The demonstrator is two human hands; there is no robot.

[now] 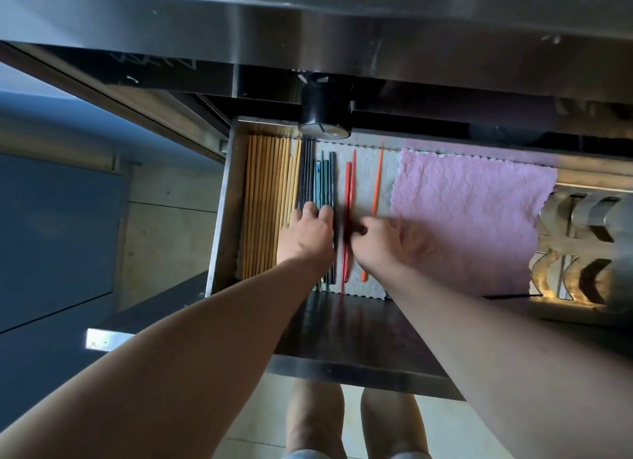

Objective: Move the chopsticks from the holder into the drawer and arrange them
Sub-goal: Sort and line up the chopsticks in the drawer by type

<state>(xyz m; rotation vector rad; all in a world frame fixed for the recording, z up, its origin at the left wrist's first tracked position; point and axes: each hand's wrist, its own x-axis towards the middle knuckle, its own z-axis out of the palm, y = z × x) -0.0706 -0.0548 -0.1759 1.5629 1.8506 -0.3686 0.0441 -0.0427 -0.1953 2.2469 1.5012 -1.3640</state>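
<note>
The steel bench [308, 20] overhangs the open drawer [219, 219], with a black cylindrical holder [325, 112] standing at its edge just above the drawer's back. A pink cloth [472, 219] covers the drawer's right half, and a pale cloth [366, 171] lies under the middle. Along the left wall lies a tight row of wooden chopsticks [263, 201], too close-packed to count surely. Beside them lies a dark and teal bundle [317, 178], roughly seven sticks. Three orange-red chopsticks [347, 191] lie apart on the pale cloth, one slanted near the pink cloth's edge. The left hand [308, 236] lies flat, its grip open, fingers spread and pressing on the dark bundle. The right hand [387, 243] is blurred; its fingers curl by the red pair, and I cannot tell whether that grip has closed on them. Bare pale cloth remains between the red sticks.
</note>
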